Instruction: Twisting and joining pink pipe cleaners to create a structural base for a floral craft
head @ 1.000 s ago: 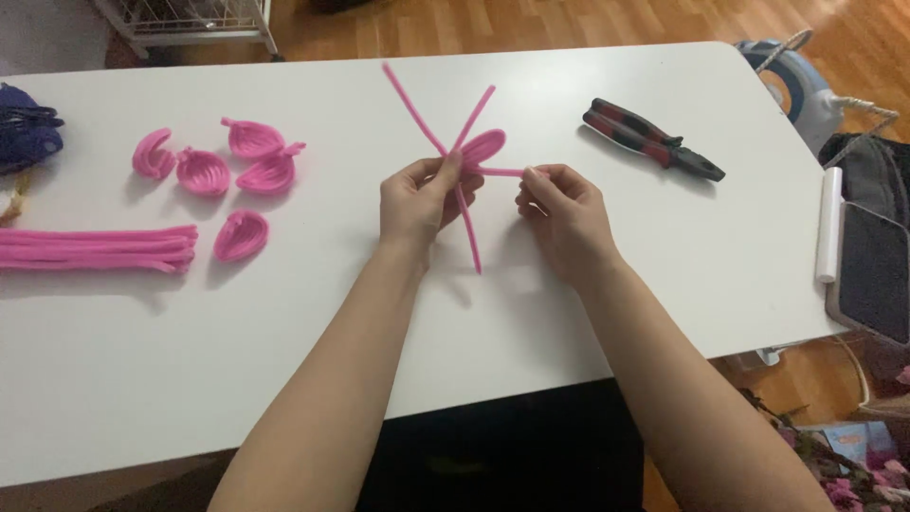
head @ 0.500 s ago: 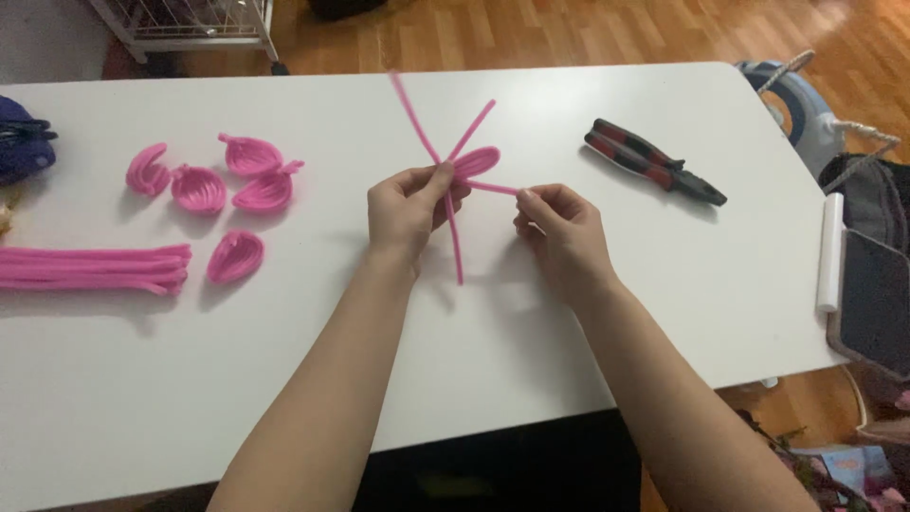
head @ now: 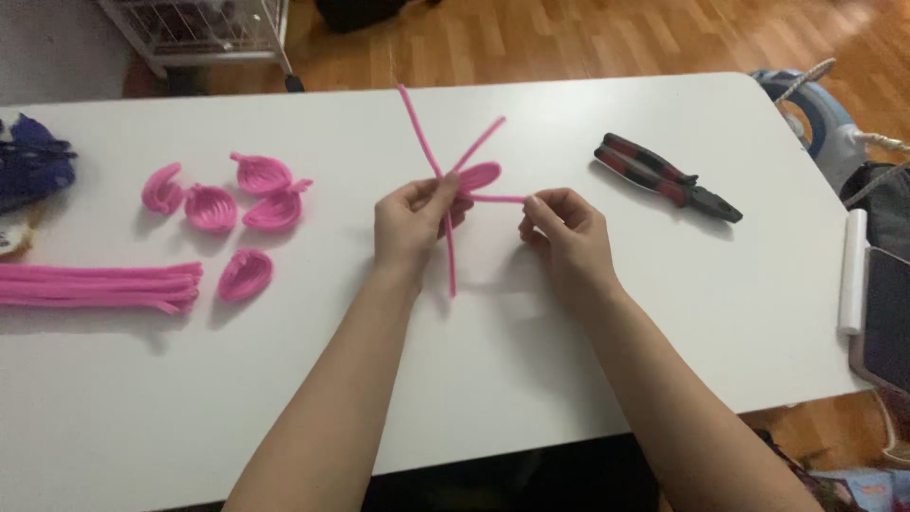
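White table mid: hands w/ pipe cleaners

Off to the left, five little pink shell-shaped coils are sitting in a loose cluster on the white table, and a bundle of straight pink pipe cleaners is lying just below them. Something dark blue is poking in at the far left edge. Red-and-black pliers are lying over on the right. A wire rack is standing on the wood floor behind.
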